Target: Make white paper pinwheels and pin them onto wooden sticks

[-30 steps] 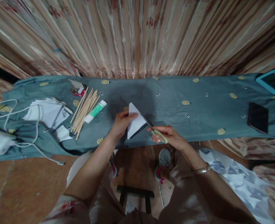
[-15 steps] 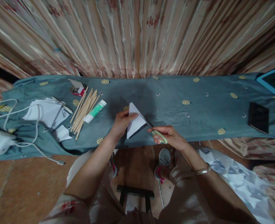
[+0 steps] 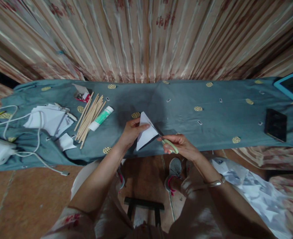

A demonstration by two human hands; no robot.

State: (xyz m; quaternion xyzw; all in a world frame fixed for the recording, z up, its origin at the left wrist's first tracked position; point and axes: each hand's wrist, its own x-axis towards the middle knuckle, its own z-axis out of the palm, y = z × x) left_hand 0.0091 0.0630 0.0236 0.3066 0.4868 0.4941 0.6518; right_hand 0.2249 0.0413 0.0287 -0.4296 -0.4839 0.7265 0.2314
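pinching one white paper triangle (image 3: pixel 146 136) in the left hand (image 3: pixel 131 133), above one blue-green patterned cloth (image 3: pixel 223 122); gripping one pair of pale-green-handled scissors (image 3: pixel 171 146) in the right hand (image 3: pixel 182 145), dark blades (image 3: pixel 158 132) at the triangle's right edge. to the left, one green-and-white tube (image 3: pixel 103 117) beside thin wooden sticks (image 3: pixel 90 117), too overlapped to count.

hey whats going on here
A person's left hand holds a white triangular piece of paper over a blue-grey patterned cloth, while the right hand holds scissors with pale green handles, blades at the paper's slanted right edge. To the left, a white-and-green cylindrical tube lies beside a loose pile of pale wooden sticks.
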